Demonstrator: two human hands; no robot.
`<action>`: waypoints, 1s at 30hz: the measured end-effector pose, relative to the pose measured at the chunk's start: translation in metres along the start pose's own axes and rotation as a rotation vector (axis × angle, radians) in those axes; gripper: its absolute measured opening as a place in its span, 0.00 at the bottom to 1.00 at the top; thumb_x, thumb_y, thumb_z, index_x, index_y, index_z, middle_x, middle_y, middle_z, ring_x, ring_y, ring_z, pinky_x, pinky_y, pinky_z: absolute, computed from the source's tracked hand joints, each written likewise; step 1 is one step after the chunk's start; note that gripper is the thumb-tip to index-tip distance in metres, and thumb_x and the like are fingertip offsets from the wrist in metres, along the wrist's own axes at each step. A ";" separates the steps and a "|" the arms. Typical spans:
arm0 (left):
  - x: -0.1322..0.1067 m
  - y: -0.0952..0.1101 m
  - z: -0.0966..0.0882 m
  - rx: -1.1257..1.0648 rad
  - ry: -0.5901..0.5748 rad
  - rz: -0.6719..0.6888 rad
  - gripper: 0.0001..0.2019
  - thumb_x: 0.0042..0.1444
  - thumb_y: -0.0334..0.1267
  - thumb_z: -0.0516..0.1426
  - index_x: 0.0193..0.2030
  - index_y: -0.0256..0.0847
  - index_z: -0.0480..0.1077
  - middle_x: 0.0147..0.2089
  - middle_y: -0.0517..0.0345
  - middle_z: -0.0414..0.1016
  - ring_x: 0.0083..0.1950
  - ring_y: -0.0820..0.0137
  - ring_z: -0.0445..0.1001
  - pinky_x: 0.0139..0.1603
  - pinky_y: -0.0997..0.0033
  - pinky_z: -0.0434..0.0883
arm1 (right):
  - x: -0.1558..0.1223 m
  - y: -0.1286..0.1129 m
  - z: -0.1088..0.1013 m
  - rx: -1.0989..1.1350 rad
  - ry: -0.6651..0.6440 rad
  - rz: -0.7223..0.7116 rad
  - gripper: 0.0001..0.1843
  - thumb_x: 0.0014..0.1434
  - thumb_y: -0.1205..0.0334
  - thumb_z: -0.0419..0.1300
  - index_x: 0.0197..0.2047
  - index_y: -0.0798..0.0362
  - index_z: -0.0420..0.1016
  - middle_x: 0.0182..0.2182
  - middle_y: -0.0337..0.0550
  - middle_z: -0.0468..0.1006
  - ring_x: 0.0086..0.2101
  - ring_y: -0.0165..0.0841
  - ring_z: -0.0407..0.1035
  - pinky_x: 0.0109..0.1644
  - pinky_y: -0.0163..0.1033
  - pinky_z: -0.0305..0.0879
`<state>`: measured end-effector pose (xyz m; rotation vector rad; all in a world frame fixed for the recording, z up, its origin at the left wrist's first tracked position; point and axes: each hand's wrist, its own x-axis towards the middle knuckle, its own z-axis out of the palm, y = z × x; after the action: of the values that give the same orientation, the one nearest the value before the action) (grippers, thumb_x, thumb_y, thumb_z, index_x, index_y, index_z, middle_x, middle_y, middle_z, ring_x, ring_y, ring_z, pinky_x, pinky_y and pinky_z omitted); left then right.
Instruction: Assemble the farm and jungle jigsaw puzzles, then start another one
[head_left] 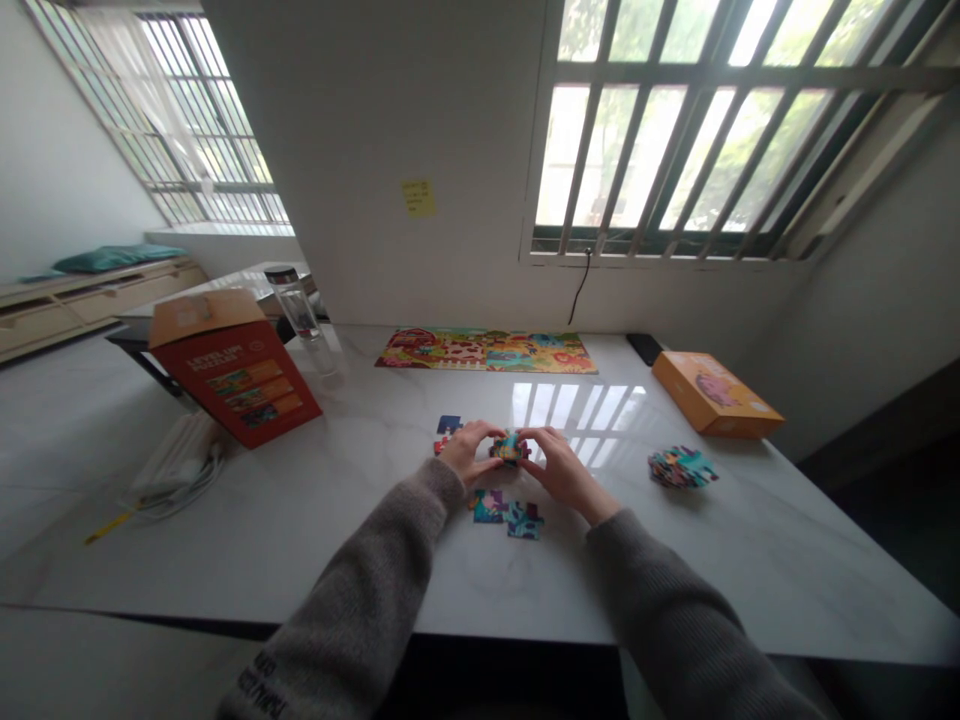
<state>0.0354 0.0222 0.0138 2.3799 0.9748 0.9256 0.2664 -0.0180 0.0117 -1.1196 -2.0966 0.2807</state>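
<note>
Both my hands meet over the middle of the white table (300, 520). My left hand (469, 450) and my right hand (559, 465) pinch the same small cluster of colourful puzzle pieces (508, 447) between their fingertips, just above the tabletop. Two loose puzzle pieces (508, 512) lie right below my hands, near my wrists. Another loose piece (448, 428) lies just left of my left hand. A heap of puzzle pieces (681, 467) sits to the right of my right hand.
A finished puzzle (487, 351) lies at the table's far edge by the wall. A red box (236, 365) stands at the left with a glass jar (296, 303) behind it. An orange box (714, 393) lies at the right. White cables (180, 465) trail at the left.
</note>
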 end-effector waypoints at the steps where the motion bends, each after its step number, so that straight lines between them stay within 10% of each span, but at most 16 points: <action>1: 0.000 -0.001 0.000 -0.014 0.000 0.004 0.17 0.54 0.37 0.65 0.51 0.43 0.72 0.50 0.52 0.77 0.53 0.59 0.74 0.57 0.58 0.70 | 0.000 -0.001 -0.001 0.006 0.006 0.012 0.18 0.59 0.68 0.64 0.52 0.47 0.71 0.47 0.48 0.77 0.50 0.44 0.69 0.55 0.54 0.67; 12: -0.001 -0.006 -0.004 0.109 0.070 0.045 0.10 0.57 0.36 0.63 0.46 0.44 0.74 0.48 0.54 0.79 0.52 0.59 0.75 0.57 0.54 0.68 | -0.003 -0.005 -0.007 0.093 0.066 0.115 0.20 0.57 0.66 0.64 0.53 0.47 0.68 0.47 0.47 0.75 0.48 0.42 0.69 0.52 0.51 0.70; 18: -0.003 -0.005 0.001 0.019 0.008 0.128 0.26 0.49 0.39 0.69 0.55 0.43 0.70 0.56 0.49 0.71 0.56 0.58 0.72 0.59 0.58 0.70 | -0.004 -0.008 -0.004 0.055 0.078 0.096 0.21 0.56 0.69 0.61 0.53 0.47 0.68 0.46 0.47 0.75 0.47 0.43 0.69 0.52 0.52 0.70; 30: -0.005 0.000 0.000 0.258 0.072 -0.023 0.10 0.59 0.38 0.60 0.47 0.42 0.73 0.40 0.56 0.77 0.45 0.61 0.74 0.50 0.59 0.65 | -0.006 -0.004 0.000 0.035 0.101 0.095 0.17 0.60 0.68 0.60 0.51 0.46 0.68 0.50 0.46 0.76 0.50 0.44 0.67 0.54 0.53 0.69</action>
<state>0.0323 0.0188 0.0117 2.5536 1.2119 0.9314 0.2659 -0.0246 0.0108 -1.1902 -1.9469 0.2984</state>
